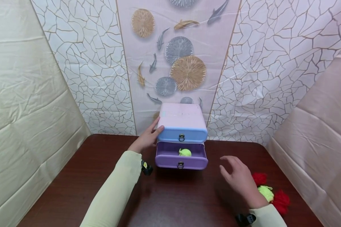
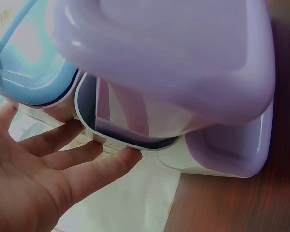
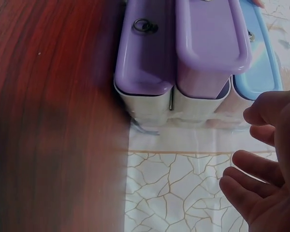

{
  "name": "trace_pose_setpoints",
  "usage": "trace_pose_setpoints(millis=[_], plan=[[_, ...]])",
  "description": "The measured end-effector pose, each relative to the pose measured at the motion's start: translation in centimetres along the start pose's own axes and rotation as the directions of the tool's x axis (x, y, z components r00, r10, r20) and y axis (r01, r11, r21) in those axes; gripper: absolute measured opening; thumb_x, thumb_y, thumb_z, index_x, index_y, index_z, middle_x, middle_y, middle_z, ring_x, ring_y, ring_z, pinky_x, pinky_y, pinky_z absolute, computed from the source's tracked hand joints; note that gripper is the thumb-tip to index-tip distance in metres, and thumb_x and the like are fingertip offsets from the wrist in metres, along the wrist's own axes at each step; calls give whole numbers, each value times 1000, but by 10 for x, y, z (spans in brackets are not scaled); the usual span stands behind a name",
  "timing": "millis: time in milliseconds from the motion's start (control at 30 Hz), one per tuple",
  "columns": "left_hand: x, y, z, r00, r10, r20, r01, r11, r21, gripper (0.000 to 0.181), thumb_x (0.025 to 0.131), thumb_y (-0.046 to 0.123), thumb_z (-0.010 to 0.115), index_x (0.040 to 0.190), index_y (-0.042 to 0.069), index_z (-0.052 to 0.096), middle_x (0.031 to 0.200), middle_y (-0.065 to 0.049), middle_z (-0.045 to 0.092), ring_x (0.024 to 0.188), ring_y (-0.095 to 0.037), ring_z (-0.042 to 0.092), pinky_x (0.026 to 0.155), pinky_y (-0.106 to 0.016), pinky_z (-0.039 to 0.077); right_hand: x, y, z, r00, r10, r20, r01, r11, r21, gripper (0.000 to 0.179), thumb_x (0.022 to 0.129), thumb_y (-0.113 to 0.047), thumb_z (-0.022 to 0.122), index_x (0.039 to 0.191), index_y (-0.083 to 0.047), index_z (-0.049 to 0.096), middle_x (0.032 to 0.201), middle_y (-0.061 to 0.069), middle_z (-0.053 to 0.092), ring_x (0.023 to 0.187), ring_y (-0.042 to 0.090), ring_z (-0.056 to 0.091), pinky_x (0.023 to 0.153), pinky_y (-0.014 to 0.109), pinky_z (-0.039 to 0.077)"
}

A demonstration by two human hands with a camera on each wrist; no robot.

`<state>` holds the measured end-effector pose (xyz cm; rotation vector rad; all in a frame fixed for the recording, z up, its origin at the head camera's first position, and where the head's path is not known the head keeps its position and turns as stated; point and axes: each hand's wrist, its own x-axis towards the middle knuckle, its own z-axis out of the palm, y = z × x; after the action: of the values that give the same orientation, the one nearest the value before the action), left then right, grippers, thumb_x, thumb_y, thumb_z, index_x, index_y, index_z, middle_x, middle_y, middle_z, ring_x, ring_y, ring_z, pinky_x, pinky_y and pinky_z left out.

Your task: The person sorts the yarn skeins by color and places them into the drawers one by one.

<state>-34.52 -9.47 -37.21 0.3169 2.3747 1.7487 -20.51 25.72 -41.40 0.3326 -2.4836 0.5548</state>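
Observation:
A small drawer cabinet (image 1: 182, 116) with a pale pink top stands at the back of the table. Its blue top drawer (image 1: 173, 135) is closed. Below it, the purple middle drawer (image 1: 167, 162) is pulled out, with a yellow-green yarn ball (image 1: 185, 153) inside. In the left wrist view another purple drawer (image 2: 232, 145) shows at the bottom, closed. My left hand (image 1: 146, 138) rests against the cabinet's left side, fingers extended along it and thumb at the blue drawer's corner. My right hand (image 1: 240, 176) hangs over the table to the right, holding nothing, its fingers loosely bent.
At the table's right lie a red yarn ball (image 1: 259, 178), a yellow-green yarn ball (image 1: 265, 193) and another red yarn ball (image 1: 280, 201), partly beside my right forearm. A patterned cloth (image 1: 170, 56) hangs behind the dark wooden table (image 1: 108, 164), and plain cloth walls flank it.

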Motion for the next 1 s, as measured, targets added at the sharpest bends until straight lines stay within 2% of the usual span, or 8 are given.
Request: trace_pose_setpoints(millis=[267,667,1000], plan=[[0,0,-1,1000,1,7,-1,1000,-12,71,90,66,48,149,55,10,153,-21,33,125,-45,51,87,-56,53,-6,7,-4,997,60,51,-59,998,-12,35,83,-16,75,115,-7,63,119,18,63,108,36,60,87,56,52],[-1,-1,0,1000,4,2,-4,1000,-9,72,89,68,49,148,56,11,153,-19,34,122,-44,54,87,-55,54,-14,18,-7,998,63,19,-63,998,-23,33,83,-16,74,113,-6,64,117,21,63,107,37,60,86,57,51],[0,0,0,1000,8,0,-8,1000,-14,73,89,67,49,150,54,11,154,-18,33,122,-44,54,86,-54,54,-21,26,-15,994,106,10,-105,993,-51,32,83,-15,73,113,-6,63,115,21,63,106,38,59,85,57,49]])
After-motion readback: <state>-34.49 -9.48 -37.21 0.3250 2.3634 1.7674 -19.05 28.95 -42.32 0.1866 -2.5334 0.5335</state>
